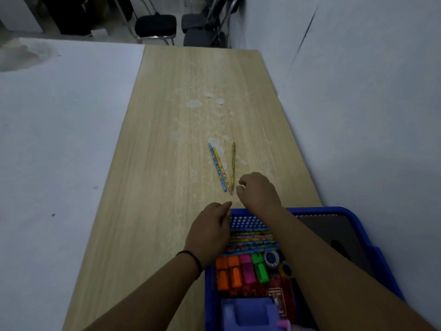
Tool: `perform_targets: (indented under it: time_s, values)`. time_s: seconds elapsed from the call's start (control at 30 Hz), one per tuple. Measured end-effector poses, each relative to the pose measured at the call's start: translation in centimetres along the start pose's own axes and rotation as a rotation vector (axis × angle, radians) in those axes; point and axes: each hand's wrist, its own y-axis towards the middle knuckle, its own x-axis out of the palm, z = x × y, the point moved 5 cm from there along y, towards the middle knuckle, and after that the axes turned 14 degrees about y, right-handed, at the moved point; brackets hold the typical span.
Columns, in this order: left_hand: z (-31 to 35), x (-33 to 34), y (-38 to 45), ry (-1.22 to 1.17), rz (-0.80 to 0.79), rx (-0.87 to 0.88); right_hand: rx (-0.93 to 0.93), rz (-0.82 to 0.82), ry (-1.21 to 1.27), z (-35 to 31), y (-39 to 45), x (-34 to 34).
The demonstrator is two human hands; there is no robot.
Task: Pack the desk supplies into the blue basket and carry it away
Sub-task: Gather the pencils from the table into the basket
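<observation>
The blue basket stands at the desk's near right edge. Inside lie several patterned pencils, orange, pink and green highlighters, tape rolls, a red booklet and a purple item. Three pencils remain on the desk: a blue one, a yellow one and a green one. My right hand hovers with curled fingers just right of their near tips, holding nothing visible. My left hand rests on the basket's left rim, fingers bent over it.
The wooden desk has whitish stains in its middle. A white surface adjoins its left side and a white wall stands on the right. Black chairs stand beyond the far end. A dark flat item lies in the basket's right part.
</observation>
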Motion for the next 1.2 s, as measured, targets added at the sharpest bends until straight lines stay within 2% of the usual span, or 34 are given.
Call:
perform_targets:
  time_s: [0.07, 0.1, 0.13, 0.2, 0.3, 0.4, 0.5, 0.87, 1.2]
  values:
    - [-1.9, -0.6, 0.1, -0.301, -0.022, -0.173, 0.019, -0.039, 0.067, -0.7, 1.8, 1.5]
    - [-3.3, -0.9, 0.2, -0.383, -0.011, -0.234, 0.028, -0.058, 0.086, -0.9, 2.6, 2.2]
    - [-4.6, -1.3, 0.4, -0.361, 0.0, -0.241, 0.033, -0.071, 0.094, -1.1, 3.3, 2.9]
    - [-7.1, -1.3, 0.9, -0.114, -0.06, -0.166, 0.043, -0.076, 0.109, -1.1, 4.4, 3.9]
    - [-10.7, 0.3, 1.4, 0.233, -0.327, -0.122, 0.063, -0.051, 0.118, -1.2, 5.7, 5.2]
    - [-12.0, 1.3, 1.7, 0.371, -0.48, -0.063, 0.085, -0.038, 0.087, -1.5, 6.8, 6.1]
    - [-12.0, 1.5, 1.9, 0.373, -0.581, -0.056, 0.118, -0.023, 0.03, -1.7, 7.6, 6.6]
    - [-12.0, 1.8, 1.9, 0.428, -0.652, -0.039, 0.148, 0.109, -0.03, -2.2, 8.7, 6.7]
    - [-11.9, 1.8, 2.0, 0.444, -0.69, -0.032, 0.21, 0.012, -0.044, -2.5, 8.8, 7.0]
